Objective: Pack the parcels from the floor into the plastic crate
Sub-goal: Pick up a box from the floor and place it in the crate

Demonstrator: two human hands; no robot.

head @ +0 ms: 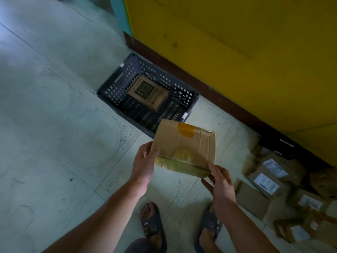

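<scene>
One parcel (146,92) lies in the crate (116,86); a taped box (186,147) hangs just before it, left hand (144,161) and right hand (221,183) gripping its near corners. Many parcels (264,181) wait right of the crate.

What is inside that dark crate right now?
One cardboard parcel with a printed top lies on the crate's floor, near the far wall. Whatever might sit beneath that parcel is covered.
</scene>
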